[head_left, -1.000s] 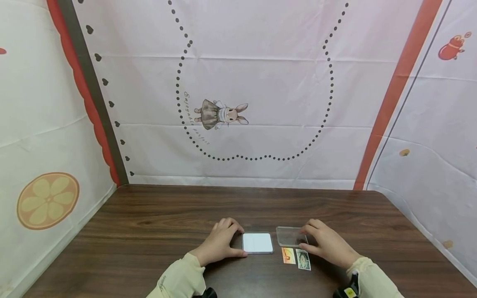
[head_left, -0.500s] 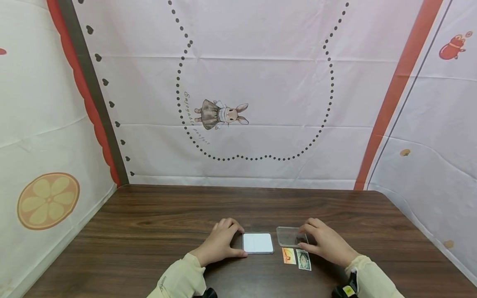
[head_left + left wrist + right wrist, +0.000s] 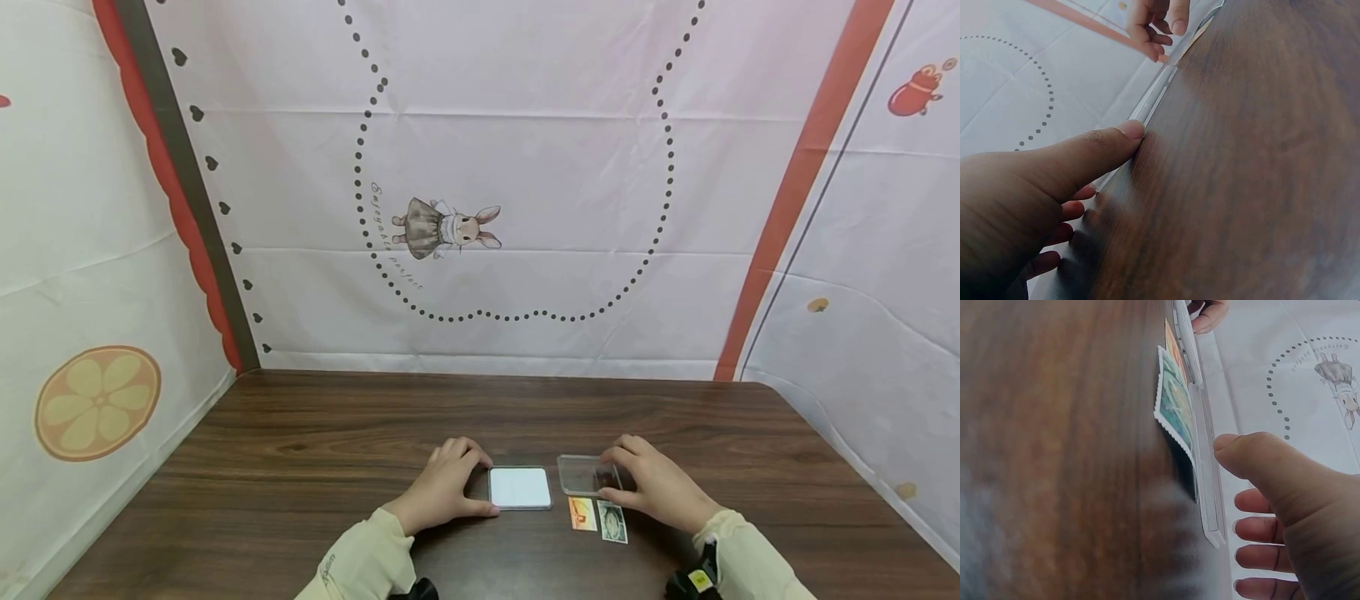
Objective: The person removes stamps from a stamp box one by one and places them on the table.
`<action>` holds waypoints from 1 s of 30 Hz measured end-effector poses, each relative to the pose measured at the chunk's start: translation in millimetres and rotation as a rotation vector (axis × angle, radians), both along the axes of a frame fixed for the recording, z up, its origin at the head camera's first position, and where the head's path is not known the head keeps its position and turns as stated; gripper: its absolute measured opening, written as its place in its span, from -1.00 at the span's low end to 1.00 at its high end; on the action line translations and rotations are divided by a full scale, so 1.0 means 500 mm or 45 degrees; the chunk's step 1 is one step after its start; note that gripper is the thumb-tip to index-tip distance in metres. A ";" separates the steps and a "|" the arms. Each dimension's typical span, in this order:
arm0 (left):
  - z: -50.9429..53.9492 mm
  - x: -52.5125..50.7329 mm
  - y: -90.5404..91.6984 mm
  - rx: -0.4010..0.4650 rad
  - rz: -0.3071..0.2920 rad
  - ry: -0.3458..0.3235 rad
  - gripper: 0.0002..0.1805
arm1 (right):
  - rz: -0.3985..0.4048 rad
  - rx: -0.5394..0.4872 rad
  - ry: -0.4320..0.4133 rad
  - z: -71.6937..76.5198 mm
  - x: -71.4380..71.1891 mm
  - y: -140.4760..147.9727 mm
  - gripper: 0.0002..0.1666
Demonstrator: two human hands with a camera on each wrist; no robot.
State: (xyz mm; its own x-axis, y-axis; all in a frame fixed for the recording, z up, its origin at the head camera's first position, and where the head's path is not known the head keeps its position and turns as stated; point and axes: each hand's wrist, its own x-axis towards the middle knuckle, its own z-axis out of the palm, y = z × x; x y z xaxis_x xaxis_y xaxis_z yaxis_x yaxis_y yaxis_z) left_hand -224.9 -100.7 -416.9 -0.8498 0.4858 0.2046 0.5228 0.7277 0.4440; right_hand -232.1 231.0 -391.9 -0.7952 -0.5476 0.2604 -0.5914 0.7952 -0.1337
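Note:
In the head view a clear plastic box (image 3: 520, 488) with a white inside lies flat on the table. My left hand (image 3: 442, 492) holds its left end, thumb at the near corner and fingers at the far corner. To its right lies a shallow clear lid (image 3: 576, 473). Over the lid's right end is my right hand (image 3: 660, 490), fingers and thumb spread apart; whether they touch it I cannot tell. Below the lid lie an orange stamp (image 3: 582, 513) and a green stamp (image 3: 612, 522); the green one's toothed edge (image 3: 1175, 406) shows in the right wrist view.
The dark wooden table (image 3: 337, 425) bears these things near its front middle. A pale printed cloth (image 3: 540, 183) with a rabbit picture stands behind it, and more cloth flanks both sides.
My right hand shifts very slightly over the lid. My left hand stays at the box, and box, lid and stamps keep their places.

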 end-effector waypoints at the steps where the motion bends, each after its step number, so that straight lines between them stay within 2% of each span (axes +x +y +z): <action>1: -0.001 0.000 0.000 -0.003 0.001 -0.001 -0.38 | -0.010 0.003 -0.010 0.000 -0.001 0.000 -0.58; 8: -0.001 -0.001 0.002 0.010 -0.004 -0.003 -0.38 | -0.058 0.014 -0.033 -0.002 -0.007 0.002 -0.46; 30: 0.002 -0.004 0.002 0.011 -0.003 -0.001 -0.38 | -0.065 0.001 -0.049 -0.011 -0.011 0.007 -0.31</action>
State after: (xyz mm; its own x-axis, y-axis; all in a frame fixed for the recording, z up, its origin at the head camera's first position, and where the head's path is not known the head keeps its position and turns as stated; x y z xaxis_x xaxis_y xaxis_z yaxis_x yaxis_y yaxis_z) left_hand -226.7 -99.8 -416.0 -0.8490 0.4857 0.2080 0.5240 0.7228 0.4505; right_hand -237.7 234.5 -397.2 -0.8316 -0.5061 0.2285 -0.5443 0.8244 -0.1551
